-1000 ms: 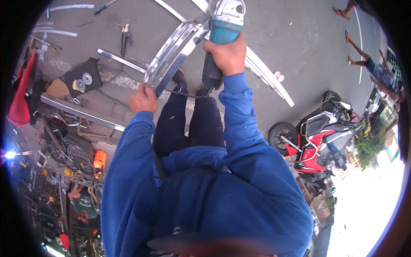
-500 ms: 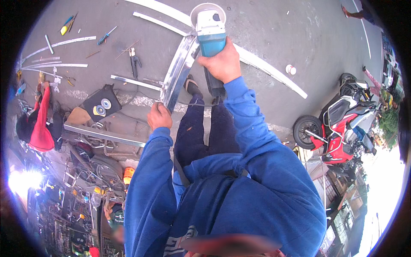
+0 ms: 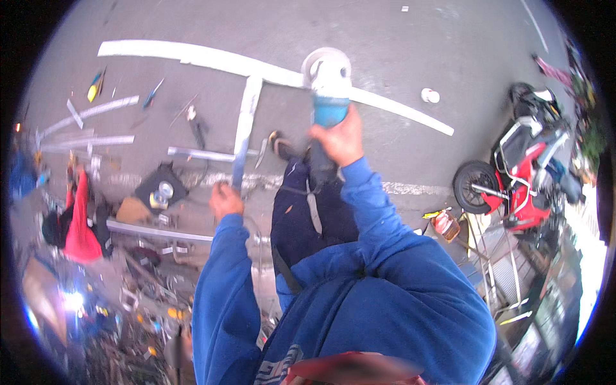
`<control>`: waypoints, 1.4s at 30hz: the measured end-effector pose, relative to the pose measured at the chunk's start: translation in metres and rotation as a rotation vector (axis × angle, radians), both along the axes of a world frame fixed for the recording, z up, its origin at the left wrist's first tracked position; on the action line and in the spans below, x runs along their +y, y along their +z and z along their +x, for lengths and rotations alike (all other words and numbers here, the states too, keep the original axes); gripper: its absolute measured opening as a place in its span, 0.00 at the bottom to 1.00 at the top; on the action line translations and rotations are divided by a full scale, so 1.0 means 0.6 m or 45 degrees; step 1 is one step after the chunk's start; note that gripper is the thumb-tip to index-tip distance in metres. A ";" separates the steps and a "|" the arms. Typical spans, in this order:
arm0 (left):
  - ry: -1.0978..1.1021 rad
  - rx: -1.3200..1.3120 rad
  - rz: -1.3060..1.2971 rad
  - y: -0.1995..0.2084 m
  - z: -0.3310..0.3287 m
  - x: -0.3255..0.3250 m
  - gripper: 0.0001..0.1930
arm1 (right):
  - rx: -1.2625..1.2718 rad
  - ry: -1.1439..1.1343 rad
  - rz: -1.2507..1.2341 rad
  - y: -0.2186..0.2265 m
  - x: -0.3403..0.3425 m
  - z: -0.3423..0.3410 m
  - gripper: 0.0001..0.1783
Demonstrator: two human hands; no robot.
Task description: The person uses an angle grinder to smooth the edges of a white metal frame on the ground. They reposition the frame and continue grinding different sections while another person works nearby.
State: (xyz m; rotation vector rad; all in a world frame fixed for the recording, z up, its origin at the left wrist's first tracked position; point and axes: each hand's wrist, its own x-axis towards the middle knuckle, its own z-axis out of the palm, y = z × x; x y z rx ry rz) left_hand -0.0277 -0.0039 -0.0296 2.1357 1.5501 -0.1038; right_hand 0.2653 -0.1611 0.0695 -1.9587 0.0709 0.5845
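My right hand is wrapped round an angle grinder, teal with a pale guarded head. The grinder's head is over a long, bright metal strip, hiding part of it; I cannot tell whether the disc touches. From the strip a metal bar runs back toward me. My left hand is closed at the near end of this bar, its fingers slightly smeared. Beside the bar, a shorter metal piece lies on the ground.
Pliers, a screwdriver and loose metal strips lie to the left. A person in red crouches there. Discs sit on a dark cloth. A red motorcycle and a white cup are at right.
The metal frame has swung, its long strip now lying across the far ground. The grinder has come slightly nearer and right; my left hand has moved nearer and left with the bar's end.
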 end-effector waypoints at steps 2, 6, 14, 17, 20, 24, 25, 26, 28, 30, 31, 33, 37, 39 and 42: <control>-0.172 0.057 -0.032 -0.008 -0.016 0.005 0.22 | 0.055 0.069 -0.191 0.004 -0.048 -0.018 0.42; 0.135 -0.144 -0.155 -0.015 0.001 0.016 0.21 | 0.210 -0.041 0.148 -0.007 -0.131 -0.040 0.47; 0.314 -0.020 -0.026 0.006 0.045 0.038 0.31 | 0.335 -0.110 0.525 -0.036 -0.195 -0.069 0.44; 0.754 -0.095 -0.090 0.025 0.065 0.035 0.34 | 0.437 -0.144 0.580 -0.036 -0.213 -0.063 0.45; 0.444 0.317 0.061 0.040 0.081 0.031 0.35 | 0.434 -0.195 0.554 -0.037 -0.221 -0.066 0.44; 0.505 0.145 0.083 0.032 0.078 0.028 0.35 | 0.458 -0.166 0.662 -0.044 -0.208 -0.076 0.40; 0.464 0.127 0.107 0.022 0.073 0.028 0.35 | 0.499 -0.220 0.642 -0.046 -0.202 -0.080 0.38; 0.469 0.187 0.111 0.013 0.068 0.027 0.34 | 0.472 -0.259 0.612 -0.048 -0.196 -0.083 0.36; 0.561 0.174 0.089 -0.005 0.063 0.029 0.32 | 0.422 -0.241 0.760 -0.049 -0.187 -0.080 0.31; 0.616 0.218 0.097 -0.014 0.062 0.028 0.31 | 0.471 -0.184 0.699 -0.047 -0.176 -0.067 0.29; 0.624 0.177 0.105 -0.014 0.064 0.025 0.30 | 0.463 -0.177 0.617 -0.043 -0.173 -0.061 0.28; 0.780 0.054 0.039 -0.007 0.073 0.023 0.30 | 0.473 -0.120 0.595 -0.034 -0.162 -0.041 0.27; 0.759 0.149 0.019 0.027 0.090 0.009 0.28 | 0.563 -0.133 0.607 -0.010 -0.143 -0.021 0.26; 0.751 0.101 0.034 0.042 0.096 0.004 0.28 | 0.590 -0.159 0.590 -0.008 -0.136 -0.013 0.26; 0.798 -0.002 0.028 0.051 0.100 0.004 0.28 | 0.500 -0.023 0.564 -0.025 -0.130 0.006 0.28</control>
